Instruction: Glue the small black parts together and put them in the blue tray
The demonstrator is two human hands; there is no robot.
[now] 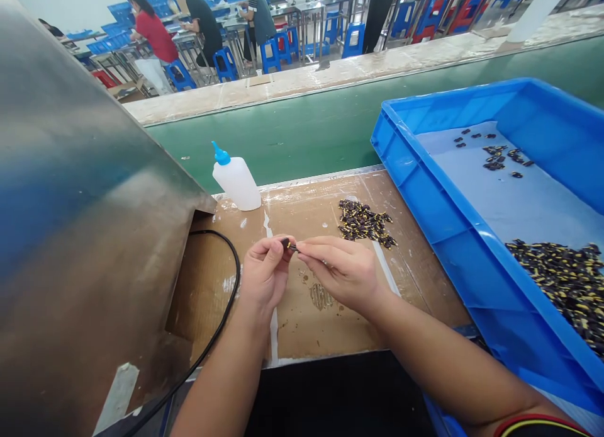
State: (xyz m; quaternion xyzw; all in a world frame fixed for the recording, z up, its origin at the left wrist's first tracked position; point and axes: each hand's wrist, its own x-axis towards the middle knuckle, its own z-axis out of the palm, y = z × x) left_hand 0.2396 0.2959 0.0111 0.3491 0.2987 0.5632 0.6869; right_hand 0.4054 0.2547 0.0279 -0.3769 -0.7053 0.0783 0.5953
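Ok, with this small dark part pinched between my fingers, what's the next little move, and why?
I'd probably firm up the pinch first: the small dark part is tiny and held only at the fingertips of your left hand and your right hand, above the cardboard, close to the loose pile of similar parts.

Light: bright and even, seems to come from above.
Glare: pale shine on the metal sheet (89, 191).
Shadows: only soft, under the right hand (342, 276).
Distortion: the green belt (264, 135) bends toward the edges.
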